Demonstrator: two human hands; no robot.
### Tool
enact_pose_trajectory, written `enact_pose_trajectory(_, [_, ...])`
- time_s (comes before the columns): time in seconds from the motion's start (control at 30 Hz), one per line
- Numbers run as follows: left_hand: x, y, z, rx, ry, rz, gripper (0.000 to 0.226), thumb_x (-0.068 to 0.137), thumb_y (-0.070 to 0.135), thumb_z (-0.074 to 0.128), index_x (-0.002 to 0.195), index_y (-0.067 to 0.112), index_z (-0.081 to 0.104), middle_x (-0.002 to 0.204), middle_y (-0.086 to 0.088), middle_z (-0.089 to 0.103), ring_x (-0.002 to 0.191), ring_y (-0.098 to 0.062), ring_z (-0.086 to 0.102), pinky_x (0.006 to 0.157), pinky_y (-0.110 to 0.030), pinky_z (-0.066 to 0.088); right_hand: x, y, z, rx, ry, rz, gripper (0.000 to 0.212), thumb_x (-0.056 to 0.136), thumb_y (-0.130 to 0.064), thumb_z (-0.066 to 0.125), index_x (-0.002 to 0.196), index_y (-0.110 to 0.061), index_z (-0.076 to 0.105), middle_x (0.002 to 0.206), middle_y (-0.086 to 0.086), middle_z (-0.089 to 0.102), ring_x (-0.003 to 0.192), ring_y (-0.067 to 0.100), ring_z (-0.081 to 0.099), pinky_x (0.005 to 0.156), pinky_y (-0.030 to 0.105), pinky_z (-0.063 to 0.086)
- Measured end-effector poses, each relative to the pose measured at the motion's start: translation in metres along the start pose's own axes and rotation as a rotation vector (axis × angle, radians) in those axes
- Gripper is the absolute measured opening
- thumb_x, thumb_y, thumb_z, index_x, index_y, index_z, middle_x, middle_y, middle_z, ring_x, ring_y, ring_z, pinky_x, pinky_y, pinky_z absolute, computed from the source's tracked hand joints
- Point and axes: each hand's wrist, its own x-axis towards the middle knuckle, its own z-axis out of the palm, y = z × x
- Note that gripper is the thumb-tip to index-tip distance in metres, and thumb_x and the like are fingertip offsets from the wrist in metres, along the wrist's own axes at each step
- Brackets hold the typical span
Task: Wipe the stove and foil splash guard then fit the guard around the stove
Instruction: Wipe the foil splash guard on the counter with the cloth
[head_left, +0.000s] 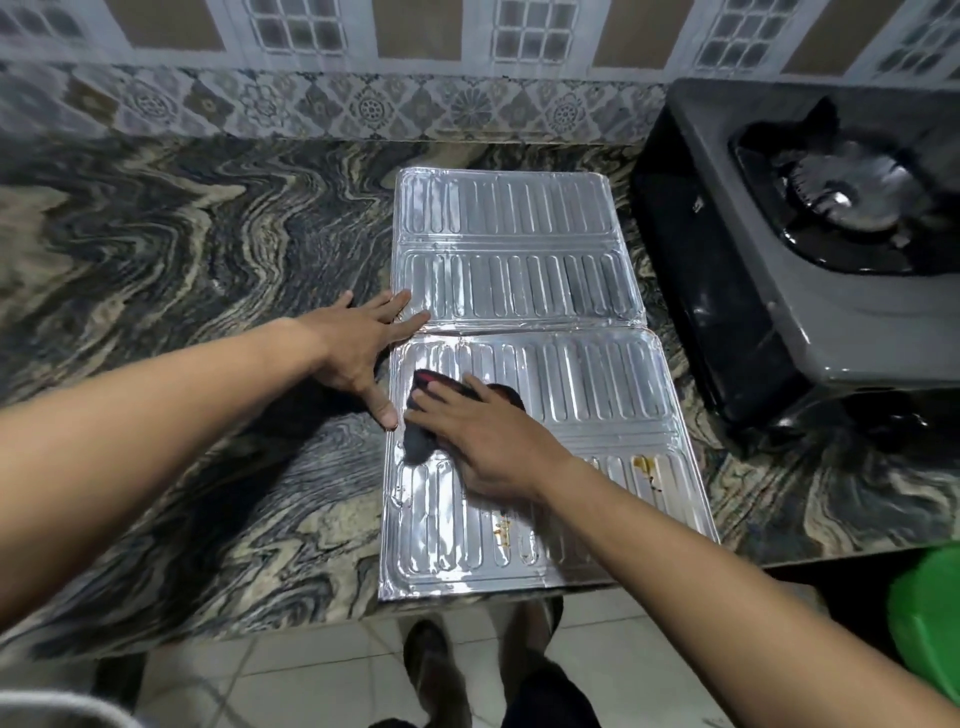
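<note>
A foil splash guard (519, 249) is seen laid flat on the marbled worktop (182, 260), near the stove (769, 249) at its right. A dark cloth (421, 441) is pressed to its middle panel by the right hand (483, 436), the grip flat, fingers nearly straight. Its left edge is held down by the left hand (353, 345), grip open and spread. Brown stains (644, 467) are seen on the nearest panel.
</note>
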Motion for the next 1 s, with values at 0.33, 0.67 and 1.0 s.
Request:
enact_pose_trajectory(0.33, [0.001,0.001,0.0,0.035,-0.027,-0.016,0.157,0.032,0.093,0.064,0.151,0.038,-0.023,0.16,0.001,-0.03,0.15,-0.017,-0.02,0.118,-0.054,-0.008,-0.054,0.072,-0.017,-0.073,0.133,0.553,0.052,0.105,-0.026,0.029,0.155,-0.015,0.023,0.163,0.009,0.02,0.152,0.024,0.01,0.122,0.049,0.008])
enact_pose_trajectory(0.67, [-0.006,0.008,0.007,0.143,-0.019,0.071,0.131,0.049,0.097,0.051,0.142,0.05,-0.028,0.155,0.005,-0.033,0.151,-0.02,-0.016,0.118,-0.061,-0.001,-0.083,0.087,-0.023,-0.064,0.153,0.804,0.052,0.106,-0.028,0.021,0.156,-0.015,0.016,0.165,0.008,0.011,0.153,0.021,0.001,0.123,0.046,0.0])
enact_pose_trajectory(1.0, [-0.007,0.002,0.011,0.128,0.027,0.077,0.13,0.047,0.099,0.047,0.143,0.051,-0.026,0.158,0.01,-0.028,0.152,-0.015,-0.011,0.12,-0.059,0.005,-0.13,0.015,0.007,-0.057,0.226,0.925,0.053,0.106,-0.03,0.025,0.156,-0.014,0.02,0.164,0.009,0.015,0.153,0.023,0.002,0.122,0.047,-0.002])
